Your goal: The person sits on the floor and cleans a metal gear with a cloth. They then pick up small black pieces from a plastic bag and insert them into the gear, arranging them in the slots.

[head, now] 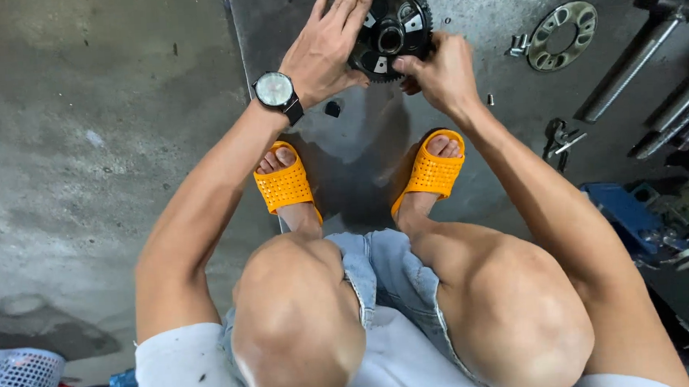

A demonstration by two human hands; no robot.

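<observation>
We steady a black toothed gear (392, 28) at top centre. Left hand (327, 49) lies flat, fingers spread; right hand (438, 71) pinches its rim. Loose parts on the floor (82, 136) remain unfitted.

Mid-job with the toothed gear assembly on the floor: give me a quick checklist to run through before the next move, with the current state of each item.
1. Both hands on the gear assembly: ok; left hand lies flat across its side, right hand grips its lower edge.
2. Gear resting on the metal sheet: ok.
3. Perforated ring plate nearby, clear of the hands: ok.
4. Steel shafts set aside at the right: ok.
5. Feet protected: not ok; open orange sandals.
6. Gear fasteners tight: cannot tell.
</observation>
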